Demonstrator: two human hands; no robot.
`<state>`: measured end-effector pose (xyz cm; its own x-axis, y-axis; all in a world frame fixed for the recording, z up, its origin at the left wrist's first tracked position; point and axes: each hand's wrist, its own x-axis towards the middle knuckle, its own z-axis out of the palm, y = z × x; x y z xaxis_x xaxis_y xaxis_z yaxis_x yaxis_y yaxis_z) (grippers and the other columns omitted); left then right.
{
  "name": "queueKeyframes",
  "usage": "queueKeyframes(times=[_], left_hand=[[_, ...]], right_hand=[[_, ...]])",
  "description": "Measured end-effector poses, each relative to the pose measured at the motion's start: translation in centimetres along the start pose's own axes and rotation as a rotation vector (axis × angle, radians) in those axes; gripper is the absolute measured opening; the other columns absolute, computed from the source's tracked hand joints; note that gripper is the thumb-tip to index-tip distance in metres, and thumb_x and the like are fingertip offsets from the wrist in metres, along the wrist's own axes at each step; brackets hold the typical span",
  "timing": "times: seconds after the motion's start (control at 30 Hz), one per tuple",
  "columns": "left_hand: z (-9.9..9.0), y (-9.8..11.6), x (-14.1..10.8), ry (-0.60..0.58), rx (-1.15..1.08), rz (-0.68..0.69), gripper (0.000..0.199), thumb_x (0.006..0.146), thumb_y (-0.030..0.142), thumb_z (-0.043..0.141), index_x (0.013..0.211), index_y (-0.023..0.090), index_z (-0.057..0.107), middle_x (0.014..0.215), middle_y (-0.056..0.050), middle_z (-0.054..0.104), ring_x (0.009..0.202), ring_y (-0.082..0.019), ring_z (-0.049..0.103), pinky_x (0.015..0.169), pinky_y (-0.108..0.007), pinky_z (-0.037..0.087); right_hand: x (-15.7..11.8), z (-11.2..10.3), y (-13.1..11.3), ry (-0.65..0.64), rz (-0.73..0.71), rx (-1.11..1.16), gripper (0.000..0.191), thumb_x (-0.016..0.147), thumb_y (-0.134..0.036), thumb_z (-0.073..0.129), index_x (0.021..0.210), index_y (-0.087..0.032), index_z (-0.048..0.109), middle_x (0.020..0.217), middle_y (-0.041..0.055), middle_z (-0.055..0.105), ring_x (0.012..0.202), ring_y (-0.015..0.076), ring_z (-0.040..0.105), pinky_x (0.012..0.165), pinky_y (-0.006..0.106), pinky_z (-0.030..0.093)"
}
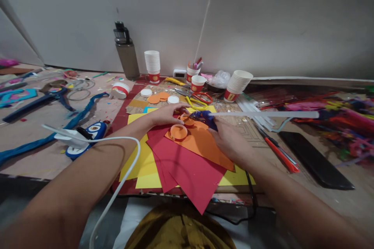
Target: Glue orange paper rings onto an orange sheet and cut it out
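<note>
My right hand (226, 134) is wrapped round a blue glue gun (204, 116), with a long whitish glue stick (269, 114) jutting out to the right. The gun's nozzle points left at a small round orange piece (187, 119). My left hand (168, 114) has its thumb and fingers closed about that orange piece's edge. Just below lies a shallow round lid-like piece with an orange face (178, 132), resting on orange paper (201, 140). Red sheets (193, 175) and yellow sheets (140, 163) are spread underneath.
Behind the hands lie scissors (198, 103), orange circles (157, 97), white lids (146, 92) and stacked paper cups (238, 85). A bottle (127, 60) leans by the wall. At right are a red cutter (280, 153) and a black phone-like slab (315, 159). A white cable (128, 171) crosses my left forearm.
</note>
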<state>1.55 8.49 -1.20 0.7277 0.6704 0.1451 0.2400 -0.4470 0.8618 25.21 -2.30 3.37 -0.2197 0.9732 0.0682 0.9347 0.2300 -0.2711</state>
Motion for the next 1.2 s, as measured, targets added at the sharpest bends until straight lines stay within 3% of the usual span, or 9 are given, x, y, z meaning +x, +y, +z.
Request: queueKeyframes(times=[0.5,0.73,0.9,1.2], left_hand=[[0.2,-0.4,0.2,0.024,0.013,0.0,0.072,0.072,0.021,0.074,0.139,0.023,0.047,0.129,-0.012,0.06,0.119,-0.023,0.057,0.103,-0.04,0.042],[0.1,-0.1,-0.1,0.005,0.006,0.006,0.075,0.073,0.023,0.074,0.141,0.022,0.044,0.125,-0.012,0.063,0.12,-0.023,0.057,0.106,-0.041,0.039],[0.1,-0.1,0.0,0.01,0.008,-0.001,0.073,0.072,0.021,0.073,0.14,0.02,0.046,0.124,-0.013,0.062,0.118,-0.023,0.058,0.105,-0.041,0.04],[0.3,-0.2,0.2,0.012,0.033,0.022,0.071,0.072,0.022,0.073,0.138,0.021,0.046,0.137,-0.012,0.054,0.124,-0.023,0.054,0.105,-0.041,0.041]], right_hand=[[0.7,1.0,-0.3,0.019,-0.068,0.021,0.028,0.095,-0.023,0.044,0.119,-0.014,0.055,0.114,0.0155,0.066,0.103,0.0251,0.062,0.084,0.032,0.044],[0.2,0.5,0.0,0.013,0.015,0.021,0.027,0.094,-0.022,0.045,0.117,-0.012,0.055,0.113,0.0168,0.066,0.099,0.0264,0.063,0.082,0.033,0.045],[0.4,1.0,-0.1,0.021,-0.025,0.021,0.029,0.094,-0.022,0.044,0.118,-0.012,0.055,0.115,0.0174,0.065,0.101,0.0268,0.062,0.084,0.033,0.045],[0.8,1.3,-0.1,-0.011,-0.066,0.202,0.029,0.091,-0.02,0.048,0.119,-0.013,0.052,0.119,0.0158,0.064,0.106,0.0251,0.06,0.088,0.033,0.044]])
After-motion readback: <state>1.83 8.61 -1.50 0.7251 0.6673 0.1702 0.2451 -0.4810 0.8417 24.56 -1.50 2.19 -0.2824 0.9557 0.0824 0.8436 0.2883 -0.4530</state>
